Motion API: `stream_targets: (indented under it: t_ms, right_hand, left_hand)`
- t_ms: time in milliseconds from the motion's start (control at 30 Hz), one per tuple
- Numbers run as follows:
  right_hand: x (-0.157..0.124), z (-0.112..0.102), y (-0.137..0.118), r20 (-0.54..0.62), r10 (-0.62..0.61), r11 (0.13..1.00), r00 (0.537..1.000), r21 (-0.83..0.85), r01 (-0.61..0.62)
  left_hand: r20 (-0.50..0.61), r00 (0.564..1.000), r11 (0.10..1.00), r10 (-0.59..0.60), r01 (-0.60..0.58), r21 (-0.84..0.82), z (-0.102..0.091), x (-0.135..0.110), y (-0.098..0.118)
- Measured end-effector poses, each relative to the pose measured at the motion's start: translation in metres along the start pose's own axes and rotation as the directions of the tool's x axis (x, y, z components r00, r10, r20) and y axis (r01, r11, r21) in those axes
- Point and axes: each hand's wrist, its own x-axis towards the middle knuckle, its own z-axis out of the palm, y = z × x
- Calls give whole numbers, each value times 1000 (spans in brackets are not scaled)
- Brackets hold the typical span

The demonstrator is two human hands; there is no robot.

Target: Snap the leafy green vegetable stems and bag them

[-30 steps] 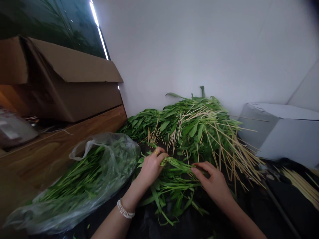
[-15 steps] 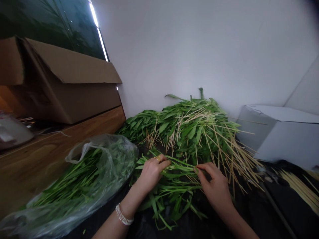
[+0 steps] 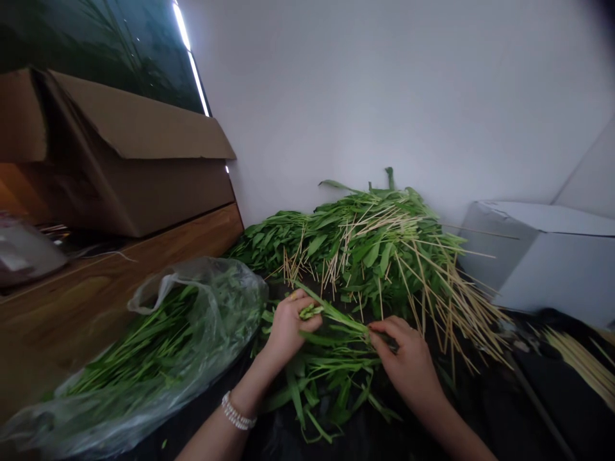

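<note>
My left hand point(image 3: 289, 323), with a ring on one finger and a pearl bracelet at the wrist, is closed around a small bunch of cut green stems point(image 3: 311, 311). To its right, my right hand point(image 3: 402, 349) pinches the end of some leafy green stems point(image 3: 343, 320) between thumb and fingertips. Beneath both hands lies a loose heap of long-leaved greens point(image 3: 331, 371) on a black surface. Beyond them rises a big pile of greens point(image 3: 317, 243) threaded on thin wooden skewers point(image 3: 456, 301), whose bare ends point forward and right.
On the left lies a clear plastic bag point(image 3: 230, 307) full of greens. An open cardboard box point(image 3: 163, 192) stands on a wooden surface point(image 3: 202, 237) behind it. A white box point(image 3: 552, 256) is at the right, with loose skewers point(image 3: 576, 358) in front. A white wall closes off the back.
My left hand has turned and lifted slightly, and the cut stem ends now show in its grasp. My right hand has shifted a little left and down with its pinched stems.
</note>
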Motion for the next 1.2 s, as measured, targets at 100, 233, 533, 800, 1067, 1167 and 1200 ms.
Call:
stream_targets:
  t_ms: [100,233,533,800,1067,1167,1200]
  right_hand:
    - [1,0,6,-4,43,998,999,36,-42]
    - [3,-2,18,-26,125,986,992,115,-121]
    - [2,0,20,9,167,969,986,184,-166]
    - [2,0,16,11,121,984,993,129,-121]
    - [1,0,12,55,43,990,998,131,-50]
    - [2,-1,11,72,11,992,997,128,-20]
    - [2,-1,11,80,2,992,997,124,-12]
  left_hand:
    - [-149,967,973,-206,186,-139,-6,5,-14]
    - [-362,846,908,-391,292,-299,-17,11,-31]
    - [-257,949,974,-181,136,-182,-12,4,-4]
    - [10,989,989,145,-145,-40,-4,-4,1]
    - [123,955,940,268,-287,182,0,-5,-4]
    - [152,954,934,258,-286,213,0,-5,-3]
    - [155,955,934,253,-283,216,0,-5,-3]
